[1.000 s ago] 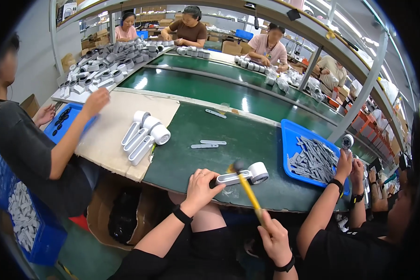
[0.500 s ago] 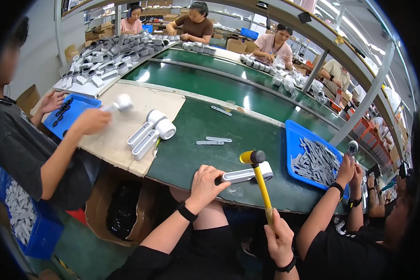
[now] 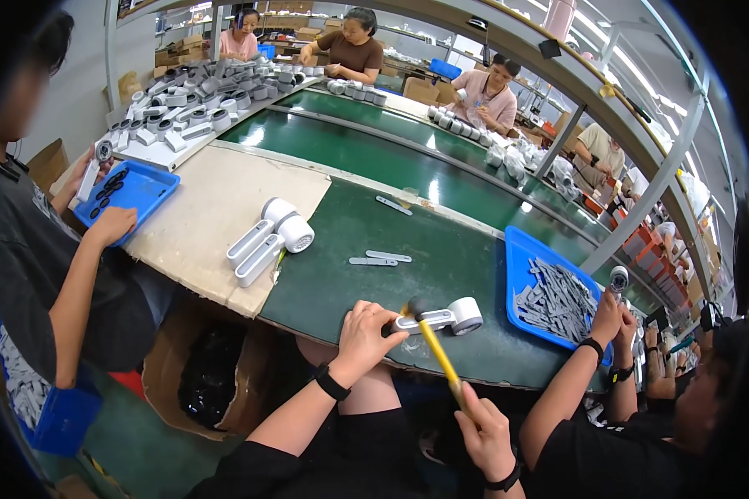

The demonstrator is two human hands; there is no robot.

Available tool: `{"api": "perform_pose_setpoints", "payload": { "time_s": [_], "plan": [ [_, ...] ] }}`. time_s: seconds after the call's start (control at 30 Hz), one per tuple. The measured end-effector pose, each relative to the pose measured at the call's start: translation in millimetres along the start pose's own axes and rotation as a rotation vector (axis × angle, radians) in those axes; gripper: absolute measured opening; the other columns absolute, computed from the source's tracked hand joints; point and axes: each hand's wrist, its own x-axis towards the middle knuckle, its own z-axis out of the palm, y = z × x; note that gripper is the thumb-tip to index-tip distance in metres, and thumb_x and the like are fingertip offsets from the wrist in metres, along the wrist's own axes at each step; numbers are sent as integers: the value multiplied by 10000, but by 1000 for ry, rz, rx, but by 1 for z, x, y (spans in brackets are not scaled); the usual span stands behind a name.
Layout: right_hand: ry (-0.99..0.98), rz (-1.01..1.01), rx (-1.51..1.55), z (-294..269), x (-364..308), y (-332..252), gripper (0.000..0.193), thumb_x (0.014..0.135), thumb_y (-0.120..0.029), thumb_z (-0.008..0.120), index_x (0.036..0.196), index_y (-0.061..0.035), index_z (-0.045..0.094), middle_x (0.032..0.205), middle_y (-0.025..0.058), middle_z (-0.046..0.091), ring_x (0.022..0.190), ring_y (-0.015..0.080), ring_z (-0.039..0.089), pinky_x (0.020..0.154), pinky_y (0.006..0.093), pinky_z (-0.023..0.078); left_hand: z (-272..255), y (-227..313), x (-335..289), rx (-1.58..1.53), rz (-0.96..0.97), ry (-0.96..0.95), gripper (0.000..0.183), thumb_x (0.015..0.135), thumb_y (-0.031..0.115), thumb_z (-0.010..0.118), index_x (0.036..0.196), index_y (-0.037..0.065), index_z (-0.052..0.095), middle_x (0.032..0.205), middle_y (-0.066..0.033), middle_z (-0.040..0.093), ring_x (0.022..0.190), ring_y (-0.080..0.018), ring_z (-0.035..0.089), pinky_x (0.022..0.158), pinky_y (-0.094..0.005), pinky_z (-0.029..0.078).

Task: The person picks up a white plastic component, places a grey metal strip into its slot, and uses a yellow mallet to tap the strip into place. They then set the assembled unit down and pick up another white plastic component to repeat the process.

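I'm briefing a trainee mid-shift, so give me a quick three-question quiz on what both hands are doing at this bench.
1. True or false: the left hand presses the grey handheld part onto the green mat.
2. What does the right hand hold? A) yellow-handled hammer B) blue tray C) flat metal strips
3. Fill in: the hammer's head rests on the ____ part.

Key: 1 true; 2 A; 3 grey handheld
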Motion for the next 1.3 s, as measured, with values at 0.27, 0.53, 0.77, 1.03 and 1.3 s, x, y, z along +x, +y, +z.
{"api": "perform_pose_setpoints", "payload": {
  "time_s": [0.27, 0.53, 0.77, 1.03, 1.3],
  "plan": [
    [112, 69, 76, 0, -11, 15, 535, 850, 11, 641, 1369, -61, 532, 742, 145, 523, 645, 309, 554, 593, 369, 451, 1, -1, -5, -7, 15, -5, 244, 715, 267, 795, 889, 105, 736, 861, -20, 647, 979, -257, 557, 836, -393, 433],
    [197, 123, -7, -5, -13, 14, 530, 857, 6, 636, 1372, -52, 525, 744, 148, 511, 639, 307, 548, 598, 379, 450, 0, 0, -6, 9, 8, 19, 246, 703, 258, 802, 878, 97, 739, 842, -27, 654, 948, -256, 559, 845, -390, 443],
    [216, 129, -9, -5, -14, 24, 537, 856, 5, 636, 1376, -62, 525, 757, 144, 526, 648, 310, 562, 607, 381, 461, 3, 3, -2, -3, 29, 21, 259, 708, 275, 796, 880, 92, 735, 852, -37, 655, 937, -262, 564, 836, -393, 447],
    [225, 156, 18, -1, -15, 31, 560, 840, 12, 652, 1380, -56, 519, 754, 140, 535, 647, 257, 550, 624, 337, 452, -1, 4, 0, 62, 64, -48, 289, 712, 224, 777, 928, 50, 696, 936, -105, 659, 984, -309, 572, 842, -418, 466],
    [216, 168, 8, 4, -24, 37, 561, 847, 2, 662, 1386, -51, 513, 769, 152, 563, 670, 269, 577, 648, 336, 473, -4, 22, 6, -29, 82, -168, 320, 832, 192, 694, 1103, 44, 611, 972, -138, 653, 918, -347, 592, 815, -433, 485]
  ]
}}
